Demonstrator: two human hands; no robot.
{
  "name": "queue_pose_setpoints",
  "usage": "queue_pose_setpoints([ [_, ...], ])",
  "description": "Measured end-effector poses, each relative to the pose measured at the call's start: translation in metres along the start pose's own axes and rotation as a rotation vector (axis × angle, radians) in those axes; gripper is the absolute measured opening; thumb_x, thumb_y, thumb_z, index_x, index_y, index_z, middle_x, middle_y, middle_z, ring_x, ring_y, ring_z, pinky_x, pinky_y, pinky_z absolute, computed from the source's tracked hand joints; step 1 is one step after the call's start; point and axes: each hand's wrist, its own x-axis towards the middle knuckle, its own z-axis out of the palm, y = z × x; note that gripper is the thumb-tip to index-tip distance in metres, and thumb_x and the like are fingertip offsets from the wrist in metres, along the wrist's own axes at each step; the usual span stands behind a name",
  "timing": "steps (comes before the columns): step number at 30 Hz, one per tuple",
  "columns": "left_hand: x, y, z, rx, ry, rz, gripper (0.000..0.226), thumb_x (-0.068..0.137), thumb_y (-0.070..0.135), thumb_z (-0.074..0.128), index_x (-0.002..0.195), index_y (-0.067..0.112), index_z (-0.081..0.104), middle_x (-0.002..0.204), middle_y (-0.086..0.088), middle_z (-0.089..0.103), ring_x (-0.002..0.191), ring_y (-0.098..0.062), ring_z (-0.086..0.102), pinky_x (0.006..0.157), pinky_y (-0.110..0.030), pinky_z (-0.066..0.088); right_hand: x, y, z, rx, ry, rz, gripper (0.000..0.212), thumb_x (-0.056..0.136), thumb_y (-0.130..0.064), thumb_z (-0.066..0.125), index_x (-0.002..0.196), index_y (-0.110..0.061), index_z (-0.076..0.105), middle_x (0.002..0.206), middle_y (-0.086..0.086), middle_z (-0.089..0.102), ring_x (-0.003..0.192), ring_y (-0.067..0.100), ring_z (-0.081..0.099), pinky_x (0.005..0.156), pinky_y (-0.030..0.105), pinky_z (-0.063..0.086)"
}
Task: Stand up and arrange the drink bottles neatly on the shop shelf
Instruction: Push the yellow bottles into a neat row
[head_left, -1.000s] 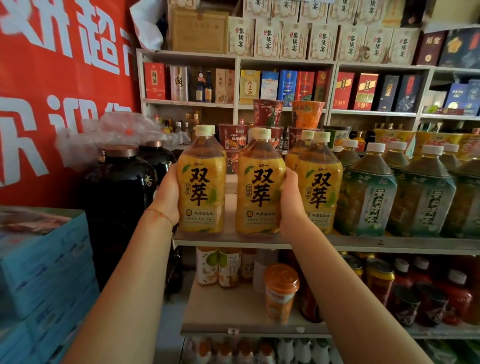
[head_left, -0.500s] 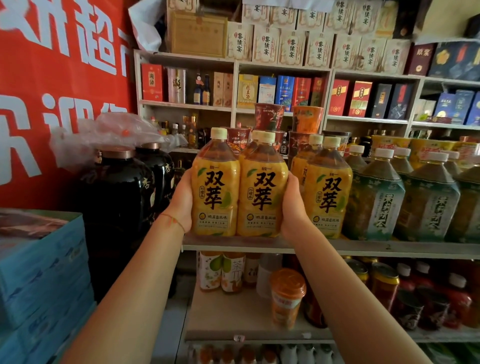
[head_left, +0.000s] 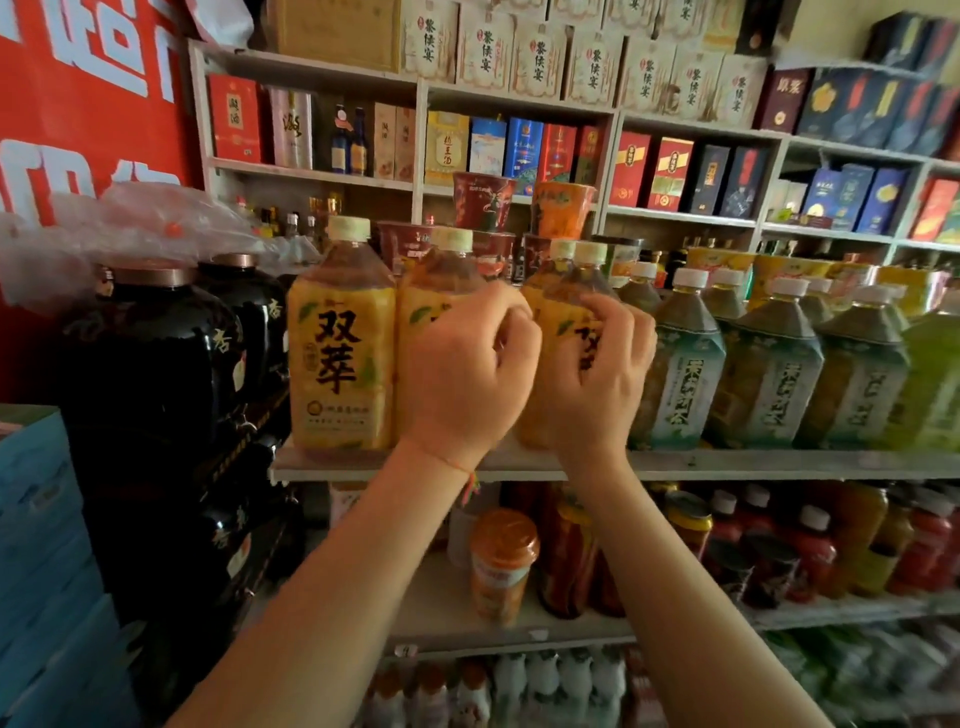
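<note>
Both arms reach up from the bottom of the frame. The left hand (head_left: 467, 369) and right hand (head_left: 597, 374) sit mid-frame with fingers curled in front of the yellow tea bottles (head_left: 340, 348); whether they actually grasp one, I cannot tell. Best move: nudge the third bottle flush left and keep the labels facing out along the shelf (head_left: 779, 462). A second ago the palms flanked the first two bottles; now they've shifted right.
</note>
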Motion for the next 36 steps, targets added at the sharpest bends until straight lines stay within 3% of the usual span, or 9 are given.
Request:
queue_pose_setpoints([
  [3,-0.017,0.016,0.038,-0.075,-0.226,-0.329,0.028,0.1,0.021,0.047,0.12,0.01,0.063,0.107,-0.001,0.065,0.097,-0.011,0.061,0.086,-0.031,0.054,0.006,0.019,-0.01,0.023,-0.105,0.148,0.054,0.094,-0.021,0.045,0.146,-0.007,0.037,0.141,0.015,0.044,0.124,0.027,0.047,0.09,0.028,0.042],
  [5,-0.017,0.023,0.058,-0.084,-0.3,-0.502,0.046,0.102,0.027,0.047,0.146,0.012,0.043,0.14,-0.001,0.052,0.132,-0.013,0.045,0.114,-0.033,0.038,0.012,0.031,-0.013,0.017,-0.279,0.297,0.06,0.103,-0.029,0.043,0.155,-0.008,0.022,0.15,0.015,0.041,0.129,0.028,0.048,0.087,0.025,0.04],
  [9,-0.005,0.02,0.08,-0.356,-0.216,-0.885,0.05,0.104,0.035,0.042,0.148,0.013,0.041,0.14,0.001,0.053,0.131,-0.014,0.045,0.101,-0.026,0.031,0.017,0.035,-0.014,0.204,-0.358,0.611,0.053,0.104,-0.046,0.034,0.147,-0.017,0.043,0.131,0.005,0.062,0.117,0.024,0.059,0.099,0.041,0.047],
  [12,-0.013,0.002,0.094,-0.488,-0.208,-1.109,0.065,0.09,0.071,0.033,0.134,0.029,0.057,0.129,0.003,0.065,0.122,-0.017,0.058,0.107,-0.037,0.04,0.023,0.034,-0.015,0.342,-0.336,0.783,0.049,0.105,-0.05,0.03,0.13,-0.021,0.061,0.12,0.001,0.066,0.112,0.02,0.061,0.1,0.04,0.048],
  [14,-0.022,-0.009,0.103,-0.533,-0.169,-1.165,0.073,0.082,0.083,0.028,0.121,0.035,0.066,0.115,0.008,0.072,0.111,-0.014,0.065,0.1,-0.045,0.05,0.027,0.034,-0.017,0.377,-0.364,0.853,0.054,0.104,-0.054,0.028,0.132,-0.022,0.061,0.124,0.002,0.065,0.115,0.02,0.059,0.103,0.041,0.047],
  [18,-0.014,-0.011,0.109,-0.609,-0.066,-1.297,0.064,0.096,0.072,0.025,0.101,0.033,0.076,0.095,0.008,0.076,0.099,-0.014,0.067,0.083,-0.034,0.053,0.035,0.037,-0.018,0.399,-0.478,0.989,0.066,0.101,-0.063,0.026,0.144,-0.019,0.051,0.137,0.004,0.058,0.126,0.024,0.053,0.107,0.041,0.042],
  [24,-0.026,-0.046,0.126,-0.51,0.05,-1.345,0.072,0.057,0.09,0.03,0.084,0.045,0.078,0.11,-0.002,0.074,0.109,-0.027,0.066,0.102,-0.053,0.049,0.039,0.043,-0.013,0.492,-0.547,1.207,0.078,0.094,-0.074,0.031,0.147,-0.02,0.046,0.145,0.008,0.052,0.133,0.03,0.048,0.115,0.051,0.036],
  [31,-0.012,-0.001,0.109,-0.514,0.001,-1.348,0.053,0.097,0.071,0.027,0.09,0.038,0.069,0.107,0.004,0.068,0.111,-0.021,0.06,0.106,-0.05,0.046,0.033,0.042,-0.01,0.53,-0.547,1.211,0.09,0.08,-0.086,0.032,0.145,-0.026,0.049,0.141,0.007,0.056,0.128,0.03,0.052,0.111,0.054,0.039],
  [36,-0.016,0.006,0.102,-0.459,0.032,-1.279,0.06,0.077,0.088,0.031,0.087,0.045,0.072,0.109,0.009,0.069,0.115,-0.019,0.059,0.107,-0.05,0.045,0.032,0.041,-0.013,0.553,-0.557,1.191,0.088,0.077,-0.086,0.031,0.135,-0.026,0.058,0.129,0.005,0.064,0.117,0.027,0.059,0.106,0.053,0.045],
])
